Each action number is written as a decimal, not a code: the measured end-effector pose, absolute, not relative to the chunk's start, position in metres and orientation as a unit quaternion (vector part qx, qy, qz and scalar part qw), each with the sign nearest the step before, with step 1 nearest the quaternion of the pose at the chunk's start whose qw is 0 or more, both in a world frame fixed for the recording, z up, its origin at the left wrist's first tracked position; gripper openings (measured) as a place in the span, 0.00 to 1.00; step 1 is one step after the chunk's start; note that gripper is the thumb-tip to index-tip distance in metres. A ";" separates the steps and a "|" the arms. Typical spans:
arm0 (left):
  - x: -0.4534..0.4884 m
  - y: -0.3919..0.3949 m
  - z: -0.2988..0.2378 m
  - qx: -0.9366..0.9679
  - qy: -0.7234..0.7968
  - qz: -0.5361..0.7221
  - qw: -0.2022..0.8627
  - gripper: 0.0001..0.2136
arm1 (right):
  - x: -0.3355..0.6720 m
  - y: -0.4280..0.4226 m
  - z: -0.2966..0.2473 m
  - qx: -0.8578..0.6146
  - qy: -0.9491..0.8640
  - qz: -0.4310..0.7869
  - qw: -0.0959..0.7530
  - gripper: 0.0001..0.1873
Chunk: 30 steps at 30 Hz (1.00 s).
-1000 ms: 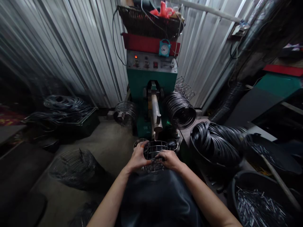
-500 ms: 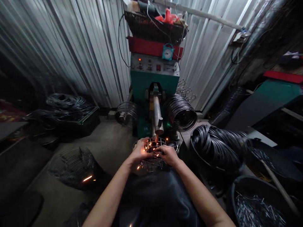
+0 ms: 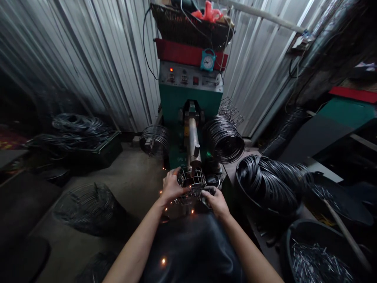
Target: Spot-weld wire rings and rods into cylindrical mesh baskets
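A small round wire cage point(image 3: 191, 184) sits under the metal electrode arm point(image 3: 193, 142) of a green welding machine point(image 3: 188, 103). My left hand point(image 3: 171, 185) grips the cage's left side. My right hand point(image 3: 214, 200) holds its lower right edge, lower than the left. The arm's tip touches the cage's top. A few orange sparks glow below my hands and on the dark apron over my lap.
Coils of wire rings point(image 3: 224, 138) hang on both sides of the machine. A black tub of rings point(image 3: 266, 181) and a tub of short metal pins point(image 3: 318, 257) stand at right. Finished wire cages point(image 3: 88, 206) lie on the floor at left, with corrugated metal walls behind.
The burst of sparks on the cage has died down to a few falling ones. My hands have turned the cage; my right hand has dropped lower and to the right.
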<state>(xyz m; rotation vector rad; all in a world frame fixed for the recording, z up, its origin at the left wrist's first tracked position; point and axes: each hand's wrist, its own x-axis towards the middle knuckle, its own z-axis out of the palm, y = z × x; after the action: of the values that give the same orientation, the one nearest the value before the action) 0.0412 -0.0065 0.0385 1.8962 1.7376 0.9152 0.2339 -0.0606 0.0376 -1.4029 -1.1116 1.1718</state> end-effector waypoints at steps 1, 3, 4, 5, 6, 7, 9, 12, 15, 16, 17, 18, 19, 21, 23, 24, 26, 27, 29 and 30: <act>0.042 -0.006 0.039 0.673 0.631 0.326 0.208 0.42 | 0.237 -0.065 0.034 -0.568 -0.400 0.538 0.478 0.16; 0.042 -0.003 0.041 0.655 0.643 0.325 0.226 0.41 | 0.242 -0.072 0.028 -0.539 -0.314 0.616 0.481 0.17; 0.041 -0.001 0.042 0.648 0.647 0.326 0.235 0.41 | 0.244 -0.074 0.027 -0.525 -0.287 0.635 0.488 0.18; 0.041 0.002 0.042 0.644 0.648 0.329 0.238 0.41 | 0.246 -0.075 0.026 -0.515 -0.268 0.645 0.497 0.18; 0.040 0.004 0.043 0.642 0.649 0.331 0.238 0.41 | 0.247 -0.075 0.026 -0.508 -0.256 0.649 0.505 0.18; 0.039 0.006 0.043 0.641 0.650 0.333 0.235 0.41 | 0.248 -0.075 0.025 -0.505 -0.250 0.649 0.512 0.19; 0.038 0.010 0.043 0.639 0.654 0.332 0.230 0.41 | 0.249 -0.074 0.025 -0.500 -0.244 0.645 0.524 0.18; 0.036 0.014 0.041 0.636 0.658 0.332 0.230 0.41 | 0.250 -0.073 0.024 -0.497 -0.233 0.641 0.537 0.19; 0.035 0.017 0.038 0.637 0.654 0.333 0.235 0.40 | 0.251 -0.071 0.022 -0.496 -0.216 0.640 0.546 0.19; 0.035 0.017 0.037 0.641 0.650 0.334 0.234 0.40 | 0.252 -0.070 0.021 -0.494 -0.212 0.640 0.549 0.18; 0.034 0.018 0.037 0.645 0.646 0.335 0.233 0.40 | 0.253 -0.069 0.020 -0.490 -0.209 0.643 0.551 0.17; 0.034 0.018 0.037 0.650 0.643 0.334 0.230 0.40 | 0.255 -0.068 0.019 -0.486 -0.206 0.647 0.550 0.16; 0.034 0.019 0.038 0.655 0.640 0.331 0.228 0.40 | 0.257 -0.067 0.017 -0.481 -0.202 0.653 0.549 0.15; 0.034 0.020 0.041 0.661 0.639 0.321 0.225 0.40 | 0.262 -0.066 0.015 -0.470 -0.189 0.674 0.538 0.11; 0.033 0.022 0.045 0.667 0.638 0.309 0.227 0.40 | 0.268 -0.066 0.013 -0.449 -0.166 0.712 0.514 0.08; 0.033 0.022 0.047 0.669 0.638 0.304 0.230 0.40 | 0.271 -0.066 0.012 -0.435 -0.150 0.733 0.500 0.07; 0.032 0.024 0.050 0.672 0.636 0.294 0.240 0.41 | 0.277 -0.066 0.009 -0.411 -0.110 0.768 0.478 0.07; 0.032 0.024 0.051 0.673 0.634 0.291 0.245 0.41 | 0.279 -0.067 0.007 -0.404 -0.093 0.776 0.475 0.07; 0.031 0.025 0.051 0.675 0.632 0.289 0.247 0.41 | 0.282 -0.069 0.003 -0.407 -0.077 0.775 0.477 0.07; 0.031 0.025 0.051 0.675 0.633 0.290 0.245 0.41 | 0.282 -0.071 0.000 -0.410 -0.086 0.767 0.486 0.07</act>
<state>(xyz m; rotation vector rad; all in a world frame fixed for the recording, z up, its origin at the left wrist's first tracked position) 0.0309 0.0246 0.0509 1.8438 1.7275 0.7906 0.2824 -0.0708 -0.0004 -0.9965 -0.2089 1.8657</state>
